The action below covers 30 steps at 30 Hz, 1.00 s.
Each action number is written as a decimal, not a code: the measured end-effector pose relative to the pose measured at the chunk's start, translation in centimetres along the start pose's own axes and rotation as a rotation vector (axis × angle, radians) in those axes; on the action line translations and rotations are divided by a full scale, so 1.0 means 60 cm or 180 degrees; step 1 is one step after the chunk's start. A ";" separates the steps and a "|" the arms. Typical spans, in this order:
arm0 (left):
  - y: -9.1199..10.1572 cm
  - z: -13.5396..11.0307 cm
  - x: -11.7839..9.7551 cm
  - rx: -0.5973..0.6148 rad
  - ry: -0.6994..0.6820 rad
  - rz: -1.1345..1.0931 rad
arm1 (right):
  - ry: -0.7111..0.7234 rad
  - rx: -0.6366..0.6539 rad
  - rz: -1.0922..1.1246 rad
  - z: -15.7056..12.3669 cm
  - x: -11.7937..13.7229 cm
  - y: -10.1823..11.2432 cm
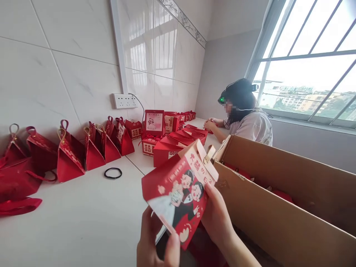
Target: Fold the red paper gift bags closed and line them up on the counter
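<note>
A red gift box point(182, 202) printed with a cartoon bride and groom is held tilted in front of me, a gold-coloured loop at its upper end. My left hand point(157, 241) grips its lower left edge, thumb on the printed face and fingers behind. On the right side, my right hand point(218, 215) has its thumb against the printed face; its other fingers are hidden behind the box. Beyond it stand several red boxes point(167, 148) on the white table point(91, 222). A black hair tie point(112, 173) lies on the table to the left.
Triangular red boxes with loops point(71, 155) line the tiled wall at left. A large cardboard box point(278, 200) with red items inside stands at right. Past it, another person point(250, 118) sits by the barred window. A power socket point(125, 101) is on the wall.
</note>
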<state>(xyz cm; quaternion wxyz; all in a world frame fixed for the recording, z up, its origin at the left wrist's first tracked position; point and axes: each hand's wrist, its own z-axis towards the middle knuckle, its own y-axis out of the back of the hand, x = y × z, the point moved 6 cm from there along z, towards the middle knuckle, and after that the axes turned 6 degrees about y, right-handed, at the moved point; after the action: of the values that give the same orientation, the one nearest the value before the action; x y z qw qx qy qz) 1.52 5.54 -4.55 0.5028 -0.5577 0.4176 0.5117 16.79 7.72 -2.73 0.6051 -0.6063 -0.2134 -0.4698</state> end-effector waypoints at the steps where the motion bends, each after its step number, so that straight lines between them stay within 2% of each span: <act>1: -0.006 0.006 0.002 0.0159 0.0359 -0.0463 | 0.0114 0.0013 -0.0127 0.000 0.007 0.004; 4: -0.033 0.011 0.007 0.0681 0.1346 -0.1499 | 0.0661 0.0042 -0.0681 0.005 0.034 0.018; 7: -0.060 0.004 0.011 0.1093 0.1848 -0.2007 | 0.0889 0.0031 -0.1093 0.013 0.060 0.030; 10: -0.099 -0.008 0.019 0.1651 0.2157 -0.2133 | 0.0910 -0.0023 -0.1461 0.023 0.093 0.041; 14: -0.152 -0.026 0.028 0.2344 0.2606 -0.1948 | 0.0960 -0.0364 -0.2107 0.031 0.147 0.067; 17: -0.176 -0.041 0.025 0.2662 0.2818 -0.1642 | 0.0754 -0.0238 -0.2158 0.029 0.175 0.077; 21: -0.197 -0.051 0.000 0.2804 0.2480 -0.1411 | 0.0189 0.0043 -0.2043 0.012 0.208 0.085; 24: -0.209 -0.052 -0.016 0.2546 0.2024 -0.1022 | -0.0055 0.0079 -0.2102 0.000 0.241 0.102; 26: -0.211 -0.044 -0.028 0.2116 0.1467 -0.0598 | -0.0143 0.0016 -0.2140 -0.005 0.259 0.125; 30: -0.218 -0.034 -0.054 0.1459 -0.0088 0.0297 | -0.0310 -0.0107 -0.2136 -0.011 0.266 0.179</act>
<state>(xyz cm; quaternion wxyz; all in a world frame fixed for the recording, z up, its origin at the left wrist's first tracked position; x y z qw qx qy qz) 14.23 5.26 0.34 0.5977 -0.4020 0.5413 0.4338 32.96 0.26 4.63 0.3956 -0.5339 -0.4220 -0.6167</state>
